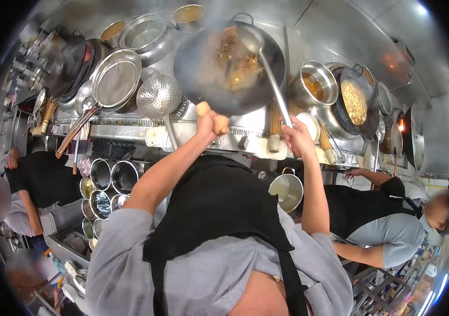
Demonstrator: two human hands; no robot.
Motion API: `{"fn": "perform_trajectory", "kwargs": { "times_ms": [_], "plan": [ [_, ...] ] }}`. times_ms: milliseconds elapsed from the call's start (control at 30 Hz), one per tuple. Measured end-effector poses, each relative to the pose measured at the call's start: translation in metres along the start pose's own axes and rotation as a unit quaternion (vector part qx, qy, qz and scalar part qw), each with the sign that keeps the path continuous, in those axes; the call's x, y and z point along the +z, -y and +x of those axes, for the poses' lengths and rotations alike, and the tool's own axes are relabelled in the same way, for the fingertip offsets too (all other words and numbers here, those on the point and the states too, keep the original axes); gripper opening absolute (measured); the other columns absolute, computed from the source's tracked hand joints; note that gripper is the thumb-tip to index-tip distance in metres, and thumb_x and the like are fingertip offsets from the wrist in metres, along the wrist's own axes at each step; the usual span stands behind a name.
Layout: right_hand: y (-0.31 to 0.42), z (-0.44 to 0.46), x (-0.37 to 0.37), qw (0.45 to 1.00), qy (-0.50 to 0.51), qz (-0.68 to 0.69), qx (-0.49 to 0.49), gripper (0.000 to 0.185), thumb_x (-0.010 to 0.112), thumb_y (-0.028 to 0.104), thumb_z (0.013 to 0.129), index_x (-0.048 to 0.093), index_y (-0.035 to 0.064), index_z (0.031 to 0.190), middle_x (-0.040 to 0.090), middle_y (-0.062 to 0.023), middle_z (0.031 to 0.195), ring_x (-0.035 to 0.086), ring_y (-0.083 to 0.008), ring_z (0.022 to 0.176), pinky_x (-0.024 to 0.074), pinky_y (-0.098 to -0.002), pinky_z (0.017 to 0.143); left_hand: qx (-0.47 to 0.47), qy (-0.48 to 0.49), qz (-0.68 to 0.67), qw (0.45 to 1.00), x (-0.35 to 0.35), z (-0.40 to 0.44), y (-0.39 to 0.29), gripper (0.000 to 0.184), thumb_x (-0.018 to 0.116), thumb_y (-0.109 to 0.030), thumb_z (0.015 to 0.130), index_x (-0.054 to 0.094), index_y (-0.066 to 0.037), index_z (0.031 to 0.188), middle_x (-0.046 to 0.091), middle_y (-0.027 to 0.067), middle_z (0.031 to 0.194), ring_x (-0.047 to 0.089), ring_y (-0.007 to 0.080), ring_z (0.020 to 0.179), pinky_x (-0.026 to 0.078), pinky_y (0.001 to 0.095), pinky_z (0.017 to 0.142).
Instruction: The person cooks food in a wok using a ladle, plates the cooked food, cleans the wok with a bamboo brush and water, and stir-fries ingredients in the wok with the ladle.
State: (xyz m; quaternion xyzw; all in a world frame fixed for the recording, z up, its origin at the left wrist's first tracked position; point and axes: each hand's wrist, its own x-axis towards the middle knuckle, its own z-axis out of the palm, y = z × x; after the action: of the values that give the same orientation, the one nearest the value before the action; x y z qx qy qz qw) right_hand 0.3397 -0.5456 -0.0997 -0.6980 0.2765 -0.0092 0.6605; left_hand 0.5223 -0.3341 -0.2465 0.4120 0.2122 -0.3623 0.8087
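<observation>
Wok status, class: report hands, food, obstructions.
Left hand gripping tan cloth near wok. Right hand on ladle, bowl in wok. Food in wok, partly veiled by steam.

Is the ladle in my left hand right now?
No, your right hand holds the ladle, while your left hand grips a cloth at the near rim of the wok.

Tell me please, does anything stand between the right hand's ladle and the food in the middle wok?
Nothing solid is visible between the ladle and the food, only some steam above the wok.
</observation>
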Motion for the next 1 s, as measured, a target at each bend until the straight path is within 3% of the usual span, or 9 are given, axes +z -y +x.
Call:
{"fn": "perform_trajectory", "kwargs": {
  "times_ms": [300,433,500,567,600,667,767,900,1000],
  "plan": [
    [-0.061,0.077,0.080,0.988,-0.143,0.051,0.025,0.014,0.059,0.013,0.089,0.053,0.0035,0.095,0.048,0.0000,0.057,0.047,-0.0095,0.042,0.0380,-0.0266,0.037,0.077,0.025,0.061,0.995,0.018,0.080,-0.018,0.011,0.054,-0.013,0.089,0.053,-0.004,0.096,0.062,0.0117,0.084,0.066,0.0268,0.076,0.057,0.0414,0.064],
    [-0.053,0.020,0.106,0.987,-0.030,0.135,0.081,0.019,0.058,0.012,0.088,0.054,0.0027,0.104,0.049,-0.0007,0.058,0.047,-0.0103,0.042,0.0373,-0.0270,0.035,0.015,0.105,0.035,0.994,-0.013,0.038,-0.031,0.029,0.058,-0.029,0.093,0.053,-0.004,0.108,0.062,0.0120,0.089,0.065,0.0252,0.081,0.057,0.0393,0.068],
    [-0.051,0.018,0.105,0.982,-0.007,0.157,0.107,0.023,0.057,0.010,0.087,0.055,0.0032,0.109,0.050,-0.0008,0.060,0.046,-0.0099,0.042,0.0356,-0.0273,0.034,-0.153,0.265,-0.019,0.952,-0.038,-0.010,-0.049,0.037,0.054,-0.033,0.095,0.051,-0.002,0.115,0.061,0.0155,0.094,0.064,0.0256,0.082,0.056,0.0386,0.068],
    [-0.060,0.041,0.094,0.996,-0.084,0.027,0.030,0.026,0.058,0.014,0.086,0.057,-0.0003,0.107,0.056,-0.0065,0.061,0.053,-0.0143,0.045,0.0420,-0.0312,0.040,-0.164,0.204,-0.039,0.964,-0.033,-0.076,-0.060,0.046,0.052,-0.038,0.095,0.047,-0.005,0.127,0.061,0.0200,0.108,0.064,0.0263,0.085,0.056,0.0345,0.069],
    [-0.065,0.064,0.089,0.987,-0.140,-0.075,0.015,0.027,0.058,0.013,0.083,0.056,-0.0022,0.105,0.062,-0.0170,0.070,0.061,-0.0243,0.051,0.0476,-0.0373,0.048,-0.166,0.203,-0.035,0.964,-0.039,-0.089,-0.059,0.046,0.052,-0.038,0.095,0.047,-0.005,0.127,0.061,0.0200,0.108,0.064,0.0263,0.085,0.056,0.0345,0.069],
    [-0.080,0.112,0.079,0.963,-0.181,-0.194,-0.039,0.032,0.056,0.014,0.082,0.053,-0.0027,0.110,0.064,-0.0268,0.084,0.065,-0.0406,0.081,0.0502,-0.0456,0.072,-0.208,0.255,-0.183,0.927,-0.051,-0.105,-0.058,0.047,0.055,-0.033,0.094,0.044,-0.005,0.131,0.058,0.0190,0.108,0.060,0.0226,0.082,0.053,0.0303,0.064],
    [-0.030,0.114,0.095,0.974,-0.155,-0.159,0.033,0.036,0.057,0.016,0.081,0.051,-0.0028,0.112,0.063,-0.0289,0.088,0.062,-0.0430,0.089,0.0479,-0.0469,0.079,-0.167,0.286,-0.144,0.933,-0.071,-0.095,-0.042,0.045,0.052,-0.032,0.095,0.043,-0.007,0.132,0.059,0.0184,0.114,0.062,0.0234,0.077,0.054,0.0269,0.060],
    [-0.036,0.071,0.088,0.970,-0.032,-0.233,-0.065,0.036,0.058,0.017,0.080,0.049,-0.0024,0.109,0.062,-0.0306,0.090,0.061,-0.0433,0.091,0.0475,-0.0477,0.079,-0.112,0.252,0.006,0.961,-0.060,-0.092,-0.040,0.047,0.059,-0.021,0.091,0.042,-0.006,0.132,0.061,0.0173,0.112,0.062,0.0216,0.078,0.056,0.0296,0.065],
    [-0.077,0.004,0.091,0.961,-0.106,-0.246,-0.064,0.025,0.059,0.017,0.080,0.053,-0.0013,0.097,0.061,-0.0239,0.077,0.060,-0.0423,0.079,0.0475,-0.0455,0.073,-0.097,0.243,0.071,0.963,-0.064,-0.096,-0.040,0.048,0.061,-0.014,0.086,0.044,-0.005,0.130,0.063,0.0160,0.110,0.063,0.0221,0.080,0.056,0.0317,0.069]
  ]
}}
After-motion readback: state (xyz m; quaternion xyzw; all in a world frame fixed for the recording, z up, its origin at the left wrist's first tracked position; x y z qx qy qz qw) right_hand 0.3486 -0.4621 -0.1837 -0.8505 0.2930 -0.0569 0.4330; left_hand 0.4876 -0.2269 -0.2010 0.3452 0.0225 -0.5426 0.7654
